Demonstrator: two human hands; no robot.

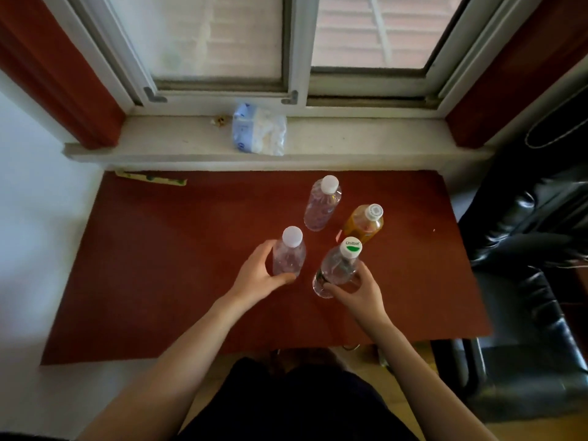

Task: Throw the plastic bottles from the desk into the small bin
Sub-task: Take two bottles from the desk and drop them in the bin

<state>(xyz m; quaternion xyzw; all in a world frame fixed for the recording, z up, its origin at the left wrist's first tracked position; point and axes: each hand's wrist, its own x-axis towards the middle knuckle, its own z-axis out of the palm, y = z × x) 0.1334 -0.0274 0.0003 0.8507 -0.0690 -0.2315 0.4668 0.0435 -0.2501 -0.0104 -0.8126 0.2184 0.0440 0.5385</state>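
Several plastic bottles stand upright on the red desk. My left hand is wrapped around a clear bottle with a plain white cap. My right hand grips the lower part of a clear bottle with a green-marked white cap. Behind them stand a taller clear bottle and an orange bottle, both untouched. No bin is in view.
A window sill runs along the desk's far edge, with a plastic packet on it. A black leather chair stands at the right. A yellow strip lies at the desk's far left corner.
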